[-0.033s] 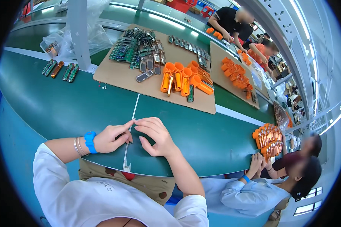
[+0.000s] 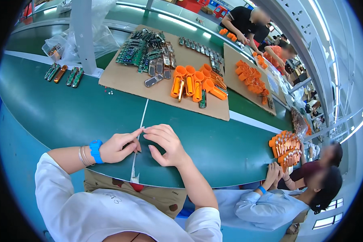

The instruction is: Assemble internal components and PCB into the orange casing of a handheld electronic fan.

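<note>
My left hand (image 2: 119, 148), with a blue band at the wrist, rests over the green worktable (image 2: 88, 115), its index finger stretched out and the thumb apart. Opposite it, my right hand (image 2: 165, 146) has its fingers gently curved and the thumb held away. The fingertips of both hands come together above a white seam line (image 2: 144, 114) in the tabletop. Nothing shows in either hand, though the small spot where the fingertips meet is hard to make out. Beyond them, a cardboard sheet (image 2: 123, 88) carries orange cylindrical holders (image 2: 195, 80) and a heap of green circuit boards (image 2: 139, 54).
Several small boards (image 2: 74, 76) lie at the left near a grey post (image 2: 82, 36). Tiny beads (image 2: 110, 92) sit by the cardboard. At the right, a co-worker's hands (image 2: 275, 174) are beside orange holders with copper-coloured parts (image 2: 286, 149). Other people work farther back.
</note>
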Demonstrator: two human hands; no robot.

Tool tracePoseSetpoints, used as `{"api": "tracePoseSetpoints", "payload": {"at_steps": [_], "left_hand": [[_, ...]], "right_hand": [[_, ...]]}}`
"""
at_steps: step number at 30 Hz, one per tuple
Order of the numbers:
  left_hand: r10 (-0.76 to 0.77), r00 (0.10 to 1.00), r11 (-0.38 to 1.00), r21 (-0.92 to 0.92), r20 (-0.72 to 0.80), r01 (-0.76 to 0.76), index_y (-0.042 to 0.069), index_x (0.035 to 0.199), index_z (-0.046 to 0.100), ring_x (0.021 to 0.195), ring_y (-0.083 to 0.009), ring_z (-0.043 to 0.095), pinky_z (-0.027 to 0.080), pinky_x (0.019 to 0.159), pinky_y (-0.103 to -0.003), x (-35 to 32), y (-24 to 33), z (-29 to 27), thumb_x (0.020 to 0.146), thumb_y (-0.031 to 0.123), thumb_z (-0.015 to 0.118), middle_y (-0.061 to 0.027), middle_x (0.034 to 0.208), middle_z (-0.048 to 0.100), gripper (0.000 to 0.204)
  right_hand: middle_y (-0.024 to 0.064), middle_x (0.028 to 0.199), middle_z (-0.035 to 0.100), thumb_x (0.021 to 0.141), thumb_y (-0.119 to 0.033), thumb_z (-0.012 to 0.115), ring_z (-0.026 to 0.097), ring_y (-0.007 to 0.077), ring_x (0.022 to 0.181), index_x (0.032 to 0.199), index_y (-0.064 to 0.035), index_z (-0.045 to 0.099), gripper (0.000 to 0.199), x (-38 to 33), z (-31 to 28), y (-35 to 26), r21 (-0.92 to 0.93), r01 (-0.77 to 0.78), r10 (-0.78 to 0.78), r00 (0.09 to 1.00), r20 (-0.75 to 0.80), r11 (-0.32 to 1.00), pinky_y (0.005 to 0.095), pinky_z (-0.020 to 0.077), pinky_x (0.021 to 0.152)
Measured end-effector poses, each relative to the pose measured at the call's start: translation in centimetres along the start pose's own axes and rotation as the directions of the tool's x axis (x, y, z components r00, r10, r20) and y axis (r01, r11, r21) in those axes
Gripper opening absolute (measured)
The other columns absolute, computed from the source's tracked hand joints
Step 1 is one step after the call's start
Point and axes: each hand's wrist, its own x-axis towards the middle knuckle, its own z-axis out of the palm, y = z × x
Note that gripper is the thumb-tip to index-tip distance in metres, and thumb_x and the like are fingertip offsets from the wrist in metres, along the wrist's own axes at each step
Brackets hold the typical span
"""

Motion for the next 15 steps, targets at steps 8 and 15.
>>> {"api": "tracePoseSetpoints", "payload": {"at_steps": [8, 15], "left_hand": [[-0.009, 1.0, 1.0, -0.011, 0.024, 0.009, 0.002, 0.144, 0.023, 0.073, -0.0208, 0.062, 0.051, 0.073, -0.031, 0.16, 0.07, -0.08, 0.088, -0.003, 0.045, -0.0103, 0.085, 0.062, 0.061], [0.01, 0.999, 0.999, -0.052, 0.053, -0.007, 0.002, 0.144, 0.022, 0.072, -0.0204, 0.062, 0.052, 0.072, -0.031, 0.07, -0.11, 0.03, 0.087, -0.003, 0.046, -0.0102, 0.085, 0.063, 0.063]], "right_hand": [[0.0136, 0.103, 0.064, 0.066, -0.001, 0.062, 0.06, 0.0305, 0.097, 0.096, 0.0005, 0.063, 0.03, 0.02, 0.1, 0.14, 0.048, -0.023, 0.025, 0.999, -0.022, 0.999, 0.0398, 0.0466, 0.086], [0.0137, 0.102, 0.065, 0.068, -0.001, 0.061, 0.061, 0.0303, 0.098, 0.096, 0.0005, 0.063, 0.028, -0.12, -0.07, 0.05, 0.035, -0.016, 0.017, 1.0, -0.02, 0.999, 0.0388, 0.0477, 0.086]]}}
